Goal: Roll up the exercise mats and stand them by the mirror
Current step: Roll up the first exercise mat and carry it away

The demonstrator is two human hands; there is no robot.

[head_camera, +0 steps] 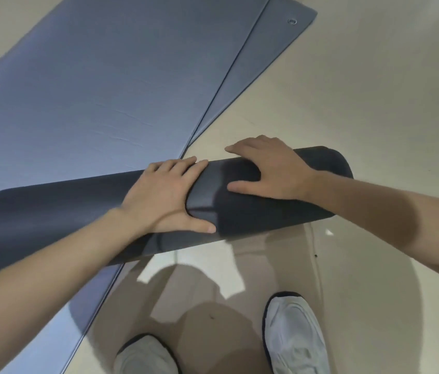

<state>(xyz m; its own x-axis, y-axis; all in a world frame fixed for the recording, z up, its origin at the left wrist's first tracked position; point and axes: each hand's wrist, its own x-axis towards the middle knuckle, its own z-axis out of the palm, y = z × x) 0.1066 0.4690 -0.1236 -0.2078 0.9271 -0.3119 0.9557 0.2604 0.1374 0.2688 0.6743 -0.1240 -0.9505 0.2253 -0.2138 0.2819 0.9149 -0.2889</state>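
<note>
On the left I see a flat blue-grey foam exercise mat (91,90) spread on the glossy beige tiled floor (374,103). A dark grey rolled-up foam mat (51,209) lies across its near right edge, with the roll's right end over the floor. The left hand (164,193) presses flat on the roll's middle, fingers straight. The right hand (269,171) lies spread near the right end, not clenched. A second flat grey mat (261,55) shows along the first one's right edge.

The dark rolled mat (51,211) is lying horizontally on the floor (374,103), its left end resting across two stacked blue-grey flat mats (91,90).
</note>
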